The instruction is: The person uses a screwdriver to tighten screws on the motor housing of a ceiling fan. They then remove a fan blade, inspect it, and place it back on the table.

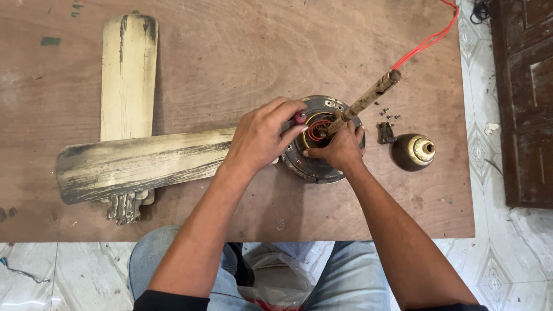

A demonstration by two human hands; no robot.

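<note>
Your left hand (262, 135) is curled closed around a red-handled tool (300, 117), probably a screwdriver (the shaft is hidden, so the type is not certain), with its tip down at the rim of the ceiling fan motor housing (314, 167). Your right hand (340, 148) lies partly closed on the housing, fingers pressed to its top face and thumb beside the downrod (366, 101), bracing it rather than gripping it. The housing sits on the plywood tabletop (242, 52), near the front edge, with one worn blade (141, 164) still attached on its left side.

Risks from this position:

- Tool slip. Your right fingers rest close to the tool tip. If the tip jumps off its seat, it is likely to travel toward them.
- Wire damage. The coiled red wire (318, 129) at the centre of the housing lies just beside the working point. A stray tip may nick the insulation.
- Rotation. The attached blade acts as a lever. If your right hand eases off, the housing may turn and swing the blade into the loose blade (128, 75) lying across it.
- Lost hardware. The small screws (389, 114) lie loose near the brown canopy cup (413, 151). A knock from the downrod could scatter them onto the tiled floor (507, 253).
</note>
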